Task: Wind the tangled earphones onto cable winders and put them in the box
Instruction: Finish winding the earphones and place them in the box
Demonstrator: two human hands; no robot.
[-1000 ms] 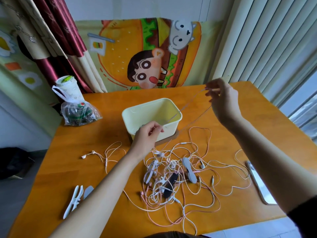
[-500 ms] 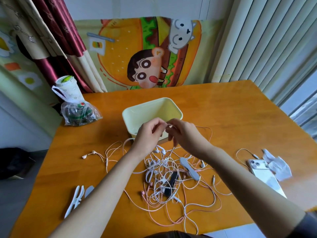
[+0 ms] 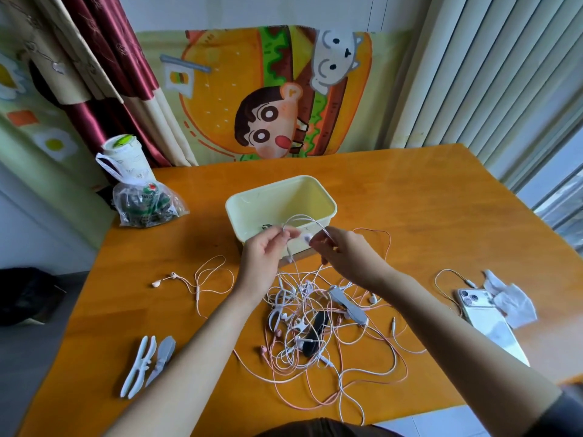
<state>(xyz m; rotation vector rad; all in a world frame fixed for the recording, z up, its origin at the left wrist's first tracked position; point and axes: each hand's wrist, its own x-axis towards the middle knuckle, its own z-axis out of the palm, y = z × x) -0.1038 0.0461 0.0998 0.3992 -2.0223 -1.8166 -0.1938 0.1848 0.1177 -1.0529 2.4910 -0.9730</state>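
The earphones here are about as light and floppy as stuff gets: thin cord, zero stiffness, and it snags on everything. The person's left hand (image 3: 268, 250) has its fingers curled and pinches a white cord (image 3: 303, 217). The right hand (image 3: 347, 257) pinches the same cord just beside it, with what looks like an earbud between the two, though that bit is blurry. The cord arcs up in a small loop between the hands, right in front of the near wall of the yellow box (image 3: 235, 216). From the left hand it drops down into the tangle (image 3: 315, 329), which lies on the surface (image 3: 426, 209) just below both wrists. Yanking would probably only tighten the knots. Best bet is holding close to the buds or the plug, the only hard bits, and feeding the cord out slowly. The joints at the buds are likely the fragile spots. A white winder (image 3: 138, 367) and a grey winder (image 3: 164, 354) sit apart from the hands, beside the left forearm, and a third winder (image 3: 348, 305) is caught in the tangle. One pink earphone (image 3: 195, 279) lies loose to the left of the pile.
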